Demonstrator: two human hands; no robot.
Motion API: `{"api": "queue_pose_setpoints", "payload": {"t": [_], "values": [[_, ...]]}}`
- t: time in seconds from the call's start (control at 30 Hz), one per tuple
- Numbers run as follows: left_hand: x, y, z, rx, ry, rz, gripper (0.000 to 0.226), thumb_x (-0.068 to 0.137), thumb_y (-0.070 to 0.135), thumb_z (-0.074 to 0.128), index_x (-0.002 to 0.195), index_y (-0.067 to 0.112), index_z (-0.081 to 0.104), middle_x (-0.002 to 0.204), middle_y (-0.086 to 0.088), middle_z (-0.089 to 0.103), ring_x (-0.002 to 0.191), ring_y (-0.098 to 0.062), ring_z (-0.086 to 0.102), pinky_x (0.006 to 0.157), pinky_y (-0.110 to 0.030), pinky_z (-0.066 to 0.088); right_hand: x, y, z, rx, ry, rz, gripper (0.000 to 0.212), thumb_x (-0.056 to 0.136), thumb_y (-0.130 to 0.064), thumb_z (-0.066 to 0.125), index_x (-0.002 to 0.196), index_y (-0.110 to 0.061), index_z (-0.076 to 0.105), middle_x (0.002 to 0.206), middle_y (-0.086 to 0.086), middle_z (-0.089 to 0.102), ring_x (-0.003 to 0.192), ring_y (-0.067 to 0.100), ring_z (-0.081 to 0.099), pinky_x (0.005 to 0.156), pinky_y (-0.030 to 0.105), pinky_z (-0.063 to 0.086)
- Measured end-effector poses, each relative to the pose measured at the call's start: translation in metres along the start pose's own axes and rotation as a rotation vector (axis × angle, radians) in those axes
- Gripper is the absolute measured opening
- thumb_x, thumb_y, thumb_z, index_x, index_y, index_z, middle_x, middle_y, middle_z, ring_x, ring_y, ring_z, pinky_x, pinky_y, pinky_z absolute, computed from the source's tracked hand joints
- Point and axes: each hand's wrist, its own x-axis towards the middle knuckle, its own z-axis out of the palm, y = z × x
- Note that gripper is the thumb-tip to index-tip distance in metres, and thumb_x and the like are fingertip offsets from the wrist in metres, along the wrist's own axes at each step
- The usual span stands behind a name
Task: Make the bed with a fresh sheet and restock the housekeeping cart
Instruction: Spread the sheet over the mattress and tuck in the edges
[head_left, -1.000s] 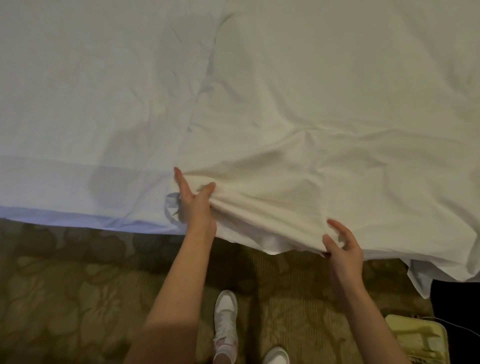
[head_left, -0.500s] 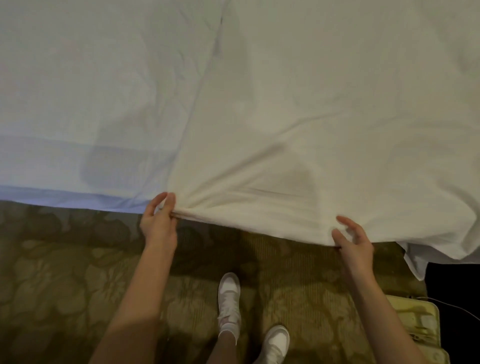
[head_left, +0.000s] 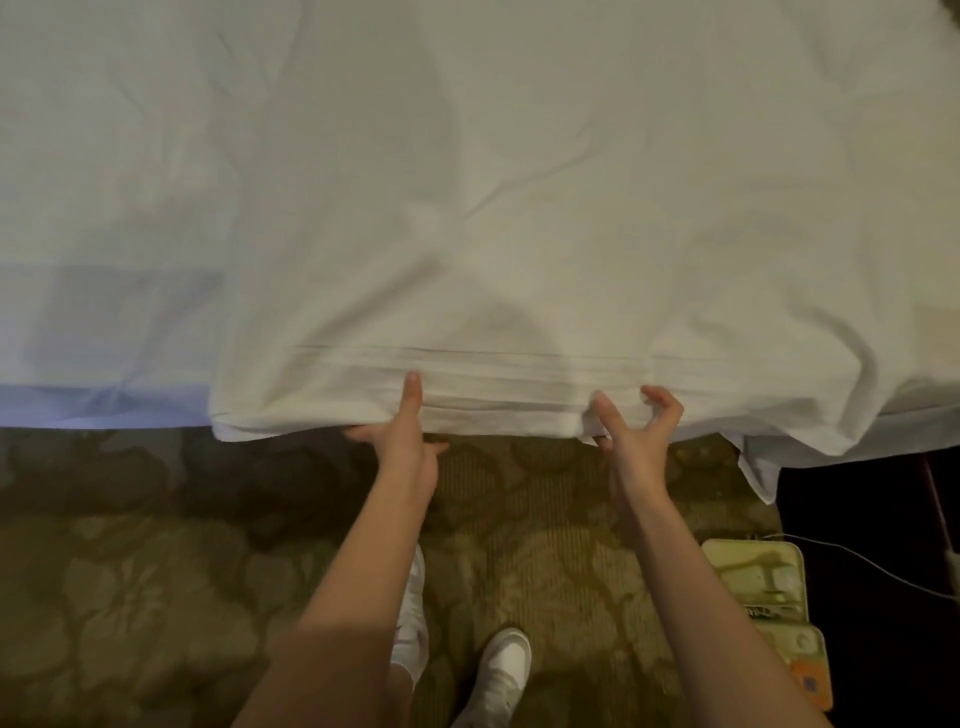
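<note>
Change: both hands have moved closer together along the sheet's hanging edge since half a second ago; the left has shifted right, toward the middle of the hem, and the cloth between them now lies in flat horizontal folds.
Left hand: thumb lies up on top of the hem, fingers go underneath, so it pinches the edge of the sheet.
Right hand: fingers are curled over the hem with the thumb raised; it appears to grip the cloth, though part of the contact is hidden by the fold.
Sheet: white, spread over the bed, wrinkled, its near edge hanging over the side between and beyond both hands; one corner droops lower at the right.
Bed: another white layer shows bare at the left, beside the sheet's edge.
Carpet: patterned, brown-green, below the bed's edge.
Shoes: white, on the carpet between the forearms.
Pad: pale yellow-green object on the floor at the right, with a thin white cable near it.
</note>
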Motion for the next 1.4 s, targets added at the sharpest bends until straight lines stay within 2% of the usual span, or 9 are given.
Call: {"api": "queue_pose_setpoints", "payload": {"t": [0.2,0.4,0.6,0.73,0.83,1.0,1.13,1.27,1.4], "values": [[0.028,-0.025,0.008,-0.03,-0.074,0.029,0.121,0.061,0.037,0.086,0.147,0.038,0.001,0.139,-0.007,0.048,0.121,-0.031,0.052,0.092,-0.069,0.041,0.035,0.023,0.002,0.16,0.04,0.06,0.065,0.08,-0.013,0.074,0.115,-0.026,0.021,0.126,0.001,0.03,0.096,0.01,0.05,0.088,0.045,0.053],[0.036,-0.044,0.006,-0.039,-0.115,0.033,0.134,0.047,0.059,0.081,0.149,0.034,-0.003,0.144,-0.006,0.044,0.127,-0.031,0.047,0.095,-0.07,0.037,0.047,0.039,0.006,0.196,0.085,0.117,0.083,0.074,-0.016,0.079,0.125,-0.031,0.016,0.141,0.008,0.028,0.112,0.02,0.047,0.087,0.04,0.053],[0.022,-0.054,0.014,-0.148,0.022,0.178,0.087,0.075,0.032,0.078,0.142,0.031,0.023,0.133,-0.001,0.052,0.114,-0.021,0.055,0.096,-0.055,0.047,0.044,0.043,0.012,0.374,0.068,0.151,0.11,0.074,-0.019,0.079,0.143,-0.032,-0.005,0.135,-0.001,0.032,0.119,0.021,0.045,0.092,0.051,0.05],[-0.007,-0.069,0.009,-0.102,0.114,0.349,0.096,0.078,0.007,0.075,0.144,0.039,0.013,0.135,-0.002,0.043,0.116,-0.02,0.052,0.097,-0.047,0.049,0.013,0.04,0.022,0.384,0.059,0.152,0.127,0.054,-0.037,0.088,0.143,-0.039,-0.002,0.145,0.002,0.034,0.125,0.021,0.045,0.102,0.051,0.043],[-0.027,-0.075,0.005,-0.005,0.043,0.513,0.107,0.079,0.002,0.072,0.142,0.053,0.003,0.15,-0.004,0.025,0.131,-0.025,0.04,0.102,-0.053,0.044,-0.012,0.039,0.023,0.364,0.13,0.138,0.113,0.064,-0.022,0.085,0.143,-0.036,0.004,0.145,0.004,0.03,0.121,0.019,0.045,0.099,0.042,0.048],[-0.036,-0.061,0.007,0.256,-0.204,0.653,0.101,0.084,0.012,0.066,0.138,0.065,-0.002,0.159,0.01,-0.007,0.146,-0.026,0.011,0.105,-0.062,0.034,-0.054,0.036,0.018,0.241,0.114,-0.025,0.098,0.076,-0.014,0.075,0.143,-0.037,0.007,0.148,-0.002,0.018,0.086,0.01,0.062,0.063,0.021,0.054],[-0.044,-0.046,0.014,0.223,-0.331,0.371,0.058,0.097,0.006,0.045,0.143,0.039,0.033,0.141,-0.005,0.042,0.117,-0.02,0.052,0.087,-0.033,0.053,-0.075,0.039,0.025,0.168,-0.11,-0.113,0.07,0.081,-0.039,0.061,0.126,-0.062,0.013,0.139,-0.012,0.028,0.084,0.017,0.069,0.06,0.027,0.055],[-0.043,-0.032,0.023,0.215,-0.377,0.221,0.047,0.098,0.005,0.041,0.139,0.027,0.042,0.116,-0.007,0.057,0.101,-0.02,0.061,0.079,-0.029,0.055,-0.079,0.037,0.038,0.206,-0.18,-0.045,0.063,0.085,-0.043,0.054,0.128,-0.064,0.014,0.124,-0.021,0.036,0.102,0.013,0.063,0.069,0.03,0.058],[-0.047,-0.026,0.018,0.307,-0.312,0.181,0.045,0.097,0.013,0.046,0.14,0.025,0.042,0.118,-0.004,0.054,0.11,-0.023,0.056,0.101,-0.041,0.044,-0.058,0.014,0.044,0.3,-0.05,-0.137,0.071,0.087,-0.038,0.053,0.143,-0.045,0.01,0.141,-0.03,0.023,0.131,0.0,0.038,0.103,0.036,0.043]]}}
